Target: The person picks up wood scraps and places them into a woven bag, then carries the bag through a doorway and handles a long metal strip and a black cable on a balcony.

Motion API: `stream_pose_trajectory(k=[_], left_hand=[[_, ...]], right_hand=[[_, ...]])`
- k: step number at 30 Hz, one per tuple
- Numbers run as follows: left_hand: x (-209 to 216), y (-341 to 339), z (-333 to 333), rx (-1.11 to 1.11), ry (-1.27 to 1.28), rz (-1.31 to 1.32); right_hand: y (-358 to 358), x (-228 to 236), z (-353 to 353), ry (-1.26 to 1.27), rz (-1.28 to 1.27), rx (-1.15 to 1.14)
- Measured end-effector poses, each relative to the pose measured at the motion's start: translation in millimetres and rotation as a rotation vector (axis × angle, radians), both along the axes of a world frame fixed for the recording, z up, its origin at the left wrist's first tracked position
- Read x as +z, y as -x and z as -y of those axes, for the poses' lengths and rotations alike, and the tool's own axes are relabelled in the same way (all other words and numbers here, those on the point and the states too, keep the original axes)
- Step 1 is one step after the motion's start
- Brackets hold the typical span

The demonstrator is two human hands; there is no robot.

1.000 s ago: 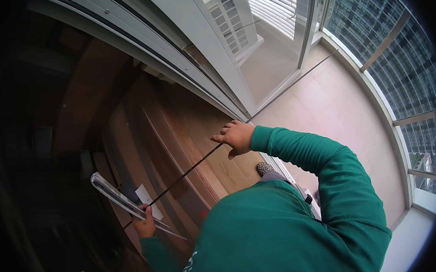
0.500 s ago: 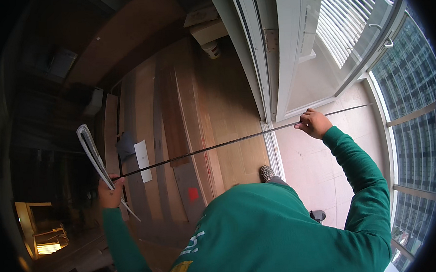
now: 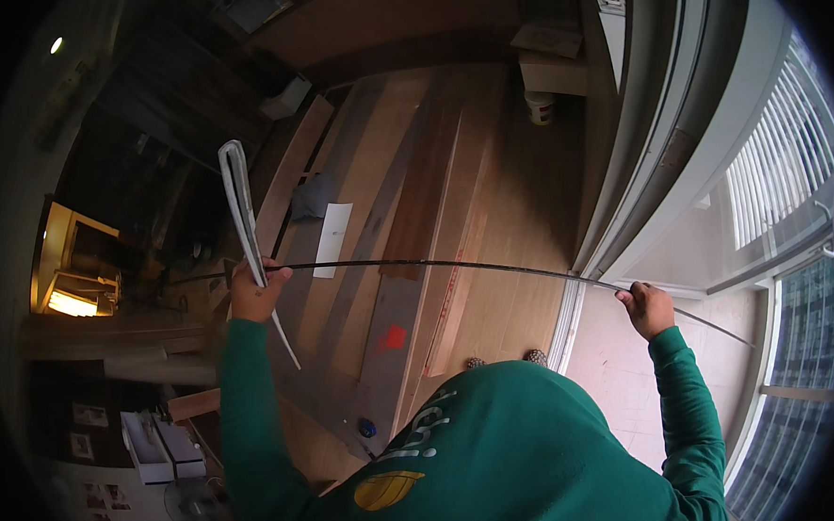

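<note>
A long, thin dark strip (image 3: pixel 436 262) stretches across in front of me, slightly bowed upward in the middle. My left hand (image 3: pixel 255 295) is closed around it toward the left, and the strip's end runs on past the fingers. The same hand grips a folded pale flat strip (image 3: pixel 238 194), its looped end pointing up and away and its tail hanging below the hand. At the right, my right hand (image 3: pixel 650 311) pinches the dark strip near its other end, which sticks out beyond over the tiled floor. What the strips are made of I cannot tell.
Long boards (image 3: pixel 421 166) lie on the wooden floor, with a white sheet (image 3: pixel 333 238) and a grey cloth (image 3: pixel 312 197) on them. A bucket (image 3: pixel 540 109) stands below a box (image 3: pixel 554 72). A door track (image 3: pixel 566 323) borders the tiles. Windows rise at right.
My view has turned, bringing more of the dim room into sight. The dark strip now bows upward and slopes down to the right; more of it shows beyond my left hand.
</note>
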State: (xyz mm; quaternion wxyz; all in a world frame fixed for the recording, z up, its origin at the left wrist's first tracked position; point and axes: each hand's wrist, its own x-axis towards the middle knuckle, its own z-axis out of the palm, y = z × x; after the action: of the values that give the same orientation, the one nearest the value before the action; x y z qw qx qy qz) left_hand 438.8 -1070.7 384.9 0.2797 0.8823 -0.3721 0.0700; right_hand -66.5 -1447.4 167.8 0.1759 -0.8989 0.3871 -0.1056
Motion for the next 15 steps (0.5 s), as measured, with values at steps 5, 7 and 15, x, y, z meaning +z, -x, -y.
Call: stream_pose_trajectory(k=[5, 7, 15], left_hand=[[20, -19, -35, 0.042, -0.139, 0.177], [33, -11, -50, 0.059, -0.179, 0.167], [49, 7, -107, 0.033, -0.302, 0.225]], right_hand=[[-31, -13, -23, -0.023, 0.066, 0.054], [-39, -4, -31, -0.253, 0.030, 0.171], [-66, -40, -64, -0.696, 0.142, 0.389]])
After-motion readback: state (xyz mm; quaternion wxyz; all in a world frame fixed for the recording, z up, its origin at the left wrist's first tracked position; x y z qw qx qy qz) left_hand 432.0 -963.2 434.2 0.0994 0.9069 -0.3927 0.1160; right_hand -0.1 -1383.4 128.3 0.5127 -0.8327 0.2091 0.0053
